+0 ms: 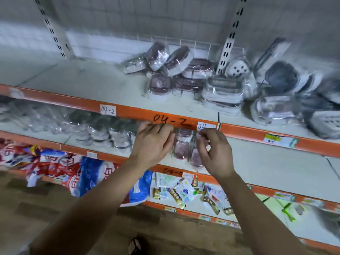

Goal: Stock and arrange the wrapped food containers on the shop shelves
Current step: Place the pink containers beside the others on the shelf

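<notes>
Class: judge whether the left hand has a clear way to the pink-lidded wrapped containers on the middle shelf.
Probably yes: the left hand is already beside the pink-lidded wrapped containers, nothing between them.

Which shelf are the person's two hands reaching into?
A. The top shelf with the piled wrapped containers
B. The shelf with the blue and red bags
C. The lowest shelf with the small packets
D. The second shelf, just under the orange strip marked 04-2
D: the left hand and right hand sit just below the orange strip, at the pink-lidded wrapped containers on the second shelf.
</notes>
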`<action>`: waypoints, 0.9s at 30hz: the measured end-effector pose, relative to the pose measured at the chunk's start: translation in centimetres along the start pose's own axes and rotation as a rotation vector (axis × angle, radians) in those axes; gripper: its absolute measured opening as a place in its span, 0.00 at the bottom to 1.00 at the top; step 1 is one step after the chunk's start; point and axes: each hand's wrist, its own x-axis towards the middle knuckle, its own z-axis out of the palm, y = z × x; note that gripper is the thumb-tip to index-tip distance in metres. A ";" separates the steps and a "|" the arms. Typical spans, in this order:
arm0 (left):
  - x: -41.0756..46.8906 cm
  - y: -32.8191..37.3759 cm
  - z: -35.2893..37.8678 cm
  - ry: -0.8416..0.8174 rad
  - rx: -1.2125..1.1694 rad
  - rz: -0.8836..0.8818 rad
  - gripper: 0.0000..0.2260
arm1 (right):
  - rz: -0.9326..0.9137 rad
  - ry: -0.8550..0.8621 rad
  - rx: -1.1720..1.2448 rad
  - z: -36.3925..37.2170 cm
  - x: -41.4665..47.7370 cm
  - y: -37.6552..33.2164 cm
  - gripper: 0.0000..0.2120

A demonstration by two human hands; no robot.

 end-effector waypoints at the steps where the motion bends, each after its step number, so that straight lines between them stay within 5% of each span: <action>1: 0.5 -0.7 -0.5 0.006 0.000 -0.015 0.12 | -0.017 0.010 -0.001 0.0 0.8 -0.5 0.16; 6: 2.7 -5.3 -1.7 0.032 0.006 -0.045 0.11 | -0.117 0.029 -0.013 1.1 5.3 -2.5 0.15; 15: 8.0 -13.9 0.3 -0.046 -0.094 -0.142 0.20 | -0.024 0.010 -0.087 7.7 13.1 -3.5 0.08; 27: 19.2 -17.2 5.1 -0.015 -0.285 -0.088 0.17 | 0.025 0.158 -0.296 11.8 17.0 -2.7 0.05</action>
